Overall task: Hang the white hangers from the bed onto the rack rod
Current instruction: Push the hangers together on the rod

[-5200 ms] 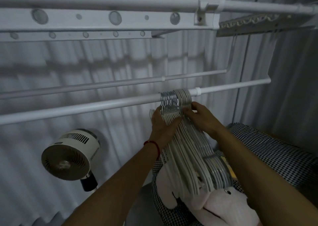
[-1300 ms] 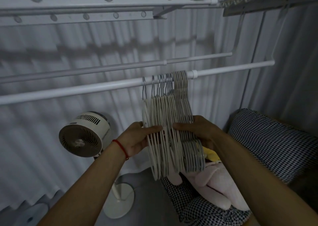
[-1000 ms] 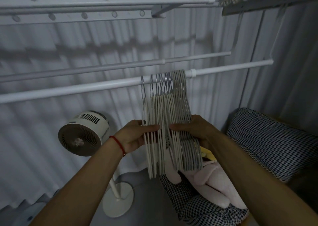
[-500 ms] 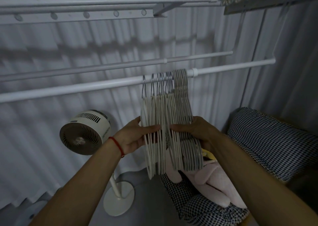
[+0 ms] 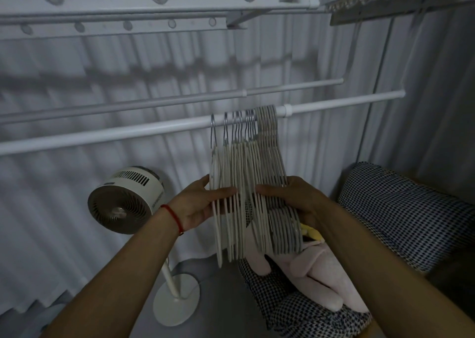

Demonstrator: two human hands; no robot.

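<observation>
Already, the white hangers (image 5: 241,183) are hooked by their metal necks over the rack rod (image 5: 128,132), just left of the white collar on that rod, and are hung as a dense bundle above the checked bed (image 5: 411,209). The bundle is pinched from both sides: the left hand (image 5: 198,204) is laid against the leftmost hangers with its thumb across their fronts, and the right hand (image 5: 295,199) is wrapped round the tighter right-hand group, so both hands are closed on the hangers rather than released.

Several risks are judged from this. The hooks on the left are spread apart while those on the right are packed tight; if the bundle is tugged sideways, hooks could be crossed or lifted off the rod. If both hands are let go at once, the stack could be set swinging, and a loosely seated hanger could be dropped onto the pink plush toy (image 5: 321,276) or towards the standing fan (image 5: 123,199).

A line of lettering is seen on the fan's housing, but it is too small and dim to be read. No other writing is made out.
</observation>
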